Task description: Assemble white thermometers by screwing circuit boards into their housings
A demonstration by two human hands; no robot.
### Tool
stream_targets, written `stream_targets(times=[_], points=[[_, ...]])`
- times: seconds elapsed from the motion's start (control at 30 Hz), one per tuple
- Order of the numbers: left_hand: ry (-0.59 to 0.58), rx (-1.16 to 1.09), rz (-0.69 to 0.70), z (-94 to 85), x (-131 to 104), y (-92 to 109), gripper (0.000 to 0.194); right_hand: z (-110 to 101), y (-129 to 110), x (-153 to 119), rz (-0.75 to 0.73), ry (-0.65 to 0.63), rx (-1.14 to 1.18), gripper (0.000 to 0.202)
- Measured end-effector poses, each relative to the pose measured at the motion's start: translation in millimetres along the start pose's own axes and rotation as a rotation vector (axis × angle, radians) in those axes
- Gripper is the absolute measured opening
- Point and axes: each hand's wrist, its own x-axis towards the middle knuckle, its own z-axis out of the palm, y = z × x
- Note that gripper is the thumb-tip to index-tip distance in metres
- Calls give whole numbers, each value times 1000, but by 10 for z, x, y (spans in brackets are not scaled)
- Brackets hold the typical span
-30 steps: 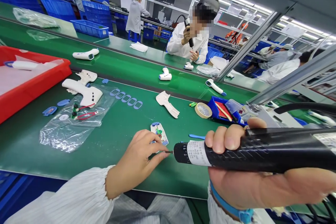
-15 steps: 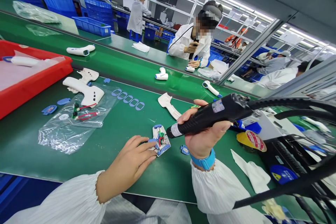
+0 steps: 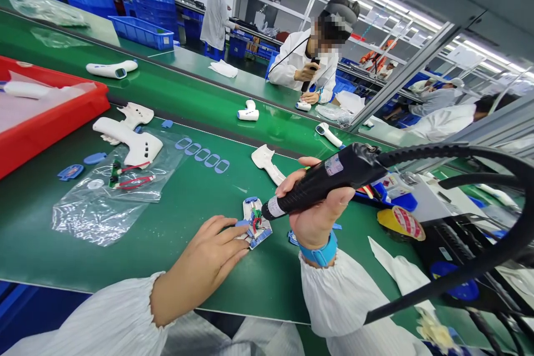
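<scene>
A black electric screwdriver [image 3: 325, 178] is gripped in my right hand [image 3: 319, 217], its tip over a small white housing half [image 3: 255, 223] with a green board and red wires inside. My left hand [image 3: 204, 261] lies palm down with its fingers spread, fingertips touching the left edge of that housing. Whether the tip touches the housing cannot be made out. A blue part [image 3: 292, 238] lies partly hidden beside my right wrist. Above the housing, a white curved shell [image 3: 267, 162] rests on the green table [image 3: 200, 194].
Left stands a red tray [image 3: 54, 117]. White shells [image 3: 129, 139], a plastic bag [image 3: 104, 211] and blue rings [image 3: 202, 154] lie nearby. White thermometers [image 3: 248, 111] sit on the green belt. A person [image 3: 312, 61] works opposite. Cables and a black box are at right.
My right hand and the screwdriver have shifted slightly left, bringing the tip closer over the board. My left hand has stayed in place. Thermometers on the belt have moved left.
</scene>
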Motion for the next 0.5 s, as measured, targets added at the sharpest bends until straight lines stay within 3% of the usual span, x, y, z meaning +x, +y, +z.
stream_targets(times=[0.5], points=[[59,36,29,38,-15,2,22,83,98,64,-44,-45,280,52]])
